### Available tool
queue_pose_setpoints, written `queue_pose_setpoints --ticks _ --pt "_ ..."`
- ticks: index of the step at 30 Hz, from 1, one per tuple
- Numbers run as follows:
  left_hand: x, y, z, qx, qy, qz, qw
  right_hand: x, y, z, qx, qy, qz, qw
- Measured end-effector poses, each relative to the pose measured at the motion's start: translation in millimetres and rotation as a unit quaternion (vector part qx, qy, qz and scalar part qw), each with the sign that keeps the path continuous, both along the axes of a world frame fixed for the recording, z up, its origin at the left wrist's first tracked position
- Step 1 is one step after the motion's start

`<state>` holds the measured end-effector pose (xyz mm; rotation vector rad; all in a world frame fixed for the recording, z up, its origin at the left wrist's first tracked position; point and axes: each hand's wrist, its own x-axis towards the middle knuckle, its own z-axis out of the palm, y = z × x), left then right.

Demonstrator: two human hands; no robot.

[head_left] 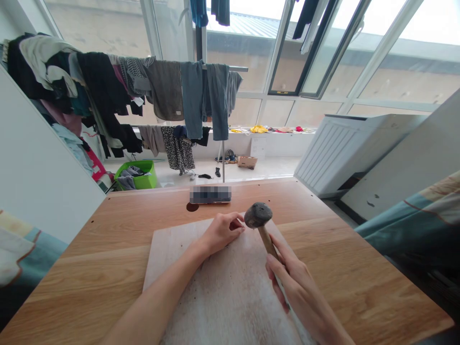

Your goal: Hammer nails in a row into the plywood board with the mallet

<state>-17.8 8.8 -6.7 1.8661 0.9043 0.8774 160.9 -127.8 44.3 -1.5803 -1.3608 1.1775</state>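
Observation:
A pale, whitish wooden board lies on the table in front of me, with small dark marks on its face. My left hand rests near the board's far edge, thumb and fingertips pinched together; whatever is between them is too small to make out. Wrapped round the wooden handle of a mallet is my right hand. The mallet's blunt dark head is raised, just right of my left fingertips in the view.
The board lies on a wood-grain table. Beyond it are a blurred-out dark object and a round hole. Clothes hang on a rack over a green basket. A white ribbed cabinet stands right, near a curtain.

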Motion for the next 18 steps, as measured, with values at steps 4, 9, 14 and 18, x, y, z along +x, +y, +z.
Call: queue_pose_setpoints --ticks 4,9,14,18 --pt "1.6 0.6 -0.9 0.016 0.016 0.006 1.000 -3.3 -0.4 -1.1 -0.024 -0.030 0.008 0.999" --pt "3.0 2.6 -1.2 0.027 0.021 0.006 0.999 -5.8 -0.5 -5.2 -0.019 -0.033 -0.015 0.999" --pt "-13.6 -11.2 28.9 0.127 0.158 -0.030 0.979 2.2 -8.2 -9.7 -0.027 0.000 -0.007 1.000" --pt "-28.2 -47.9 54.1 0.303 0.407 -0.058 0.860 15.9 -23.0 -22.0 -0.042 0.005 -0.029 0.999"
